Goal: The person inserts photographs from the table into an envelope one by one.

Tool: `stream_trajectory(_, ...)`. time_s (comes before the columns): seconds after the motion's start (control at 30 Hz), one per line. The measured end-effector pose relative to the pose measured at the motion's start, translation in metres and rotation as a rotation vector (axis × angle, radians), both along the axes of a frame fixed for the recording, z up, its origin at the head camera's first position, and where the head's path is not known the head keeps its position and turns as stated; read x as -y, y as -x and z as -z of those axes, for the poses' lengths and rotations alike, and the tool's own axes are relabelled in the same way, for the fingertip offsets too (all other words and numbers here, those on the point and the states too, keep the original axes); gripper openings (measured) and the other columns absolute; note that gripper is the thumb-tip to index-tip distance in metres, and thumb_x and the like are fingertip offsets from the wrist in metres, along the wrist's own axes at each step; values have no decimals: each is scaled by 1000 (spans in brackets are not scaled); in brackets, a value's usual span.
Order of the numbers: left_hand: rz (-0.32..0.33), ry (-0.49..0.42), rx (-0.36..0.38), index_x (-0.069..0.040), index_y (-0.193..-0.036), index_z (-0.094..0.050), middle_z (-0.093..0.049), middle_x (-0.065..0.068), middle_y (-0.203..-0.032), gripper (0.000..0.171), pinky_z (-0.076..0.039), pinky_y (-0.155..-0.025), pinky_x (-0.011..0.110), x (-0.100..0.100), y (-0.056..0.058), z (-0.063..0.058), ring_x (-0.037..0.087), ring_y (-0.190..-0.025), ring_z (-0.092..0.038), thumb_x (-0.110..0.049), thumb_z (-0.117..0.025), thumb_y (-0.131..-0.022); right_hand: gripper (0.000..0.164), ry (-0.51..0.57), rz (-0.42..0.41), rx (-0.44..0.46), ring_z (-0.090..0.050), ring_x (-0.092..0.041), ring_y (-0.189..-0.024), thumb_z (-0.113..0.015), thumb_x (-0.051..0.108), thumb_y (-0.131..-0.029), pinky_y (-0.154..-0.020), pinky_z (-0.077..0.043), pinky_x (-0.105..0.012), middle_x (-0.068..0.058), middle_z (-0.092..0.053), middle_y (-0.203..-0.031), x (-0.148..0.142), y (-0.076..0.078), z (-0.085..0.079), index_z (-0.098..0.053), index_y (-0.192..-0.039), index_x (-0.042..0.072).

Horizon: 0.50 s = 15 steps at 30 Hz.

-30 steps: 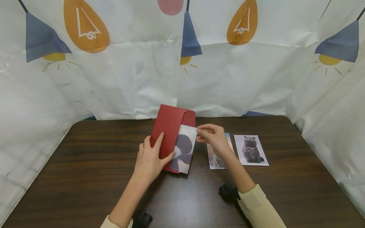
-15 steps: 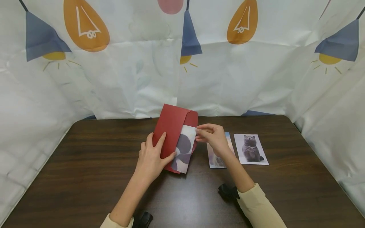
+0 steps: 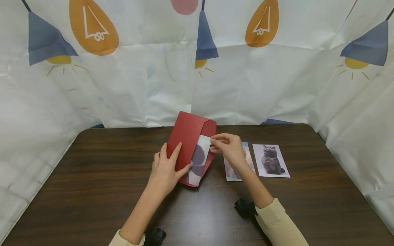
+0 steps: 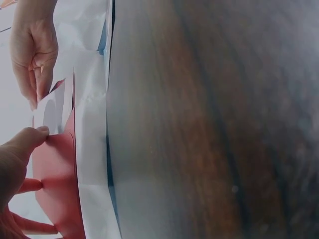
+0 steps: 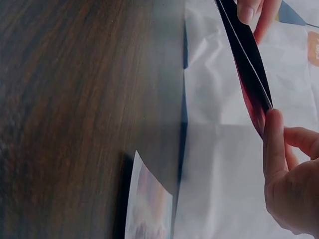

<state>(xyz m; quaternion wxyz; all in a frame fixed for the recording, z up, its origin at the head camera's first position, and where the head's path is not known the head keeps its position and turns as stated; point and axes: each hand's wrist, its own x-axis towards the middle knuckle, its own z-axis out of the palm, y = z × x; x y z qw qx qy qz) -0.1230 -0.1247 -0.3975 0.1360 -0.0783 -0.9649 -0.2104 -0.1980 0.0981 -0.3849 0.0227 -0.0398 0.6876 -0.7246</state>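
A red envelope (image 3: pixel 187 133) is tilted, its flap side opened toward the right. My left hand (image 3: pixel 164 171) grips the envelope, fingers spread over its front and left side, thumb at the opening by the card. Partly inside the envelope is a photo card (image 3: pixel 198 160) with a grey and white picture; its left part is hidden. The card's upper right corner is pinched between the thumb and fingers of my right hand (image 3: pixel 229 148). In the right wrist view the card and envelope appear nearly edge-on, with the right hand (image 5: pixel 291 174) at the card's corner.
Right of the envelope, a pastel photo card (image 3: pixel 231 169) lies partly behind the right hand. Beside it is a grey cat photo card (image 3: pixel 271 160). A white printed curtain (image 3: pixel 138 85) stands behind the dark wooden table (image 3: pixel 107 181).
The envelope and my left hand have shifted slightly right, so the envelope covers more of the photo card. My right hand stays almost in place, still pinching the card.
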Motion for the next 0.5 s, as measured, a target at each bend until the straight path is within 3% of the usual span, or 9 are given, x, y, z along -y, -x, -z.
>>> stream_trajectory(0.5, -23, 26, -21, -5, -153, -53, -42, 38, -149, 80, -55, -91, 62, -4, -2, -2, 54, -114, -53, -37, -86, -88, 17, -26, 39, -26, -74, -10, -66, -72, -3, -97, -68, -63, -29, -18, -77, -88, 10, -4, 2, -73, -109, -14)
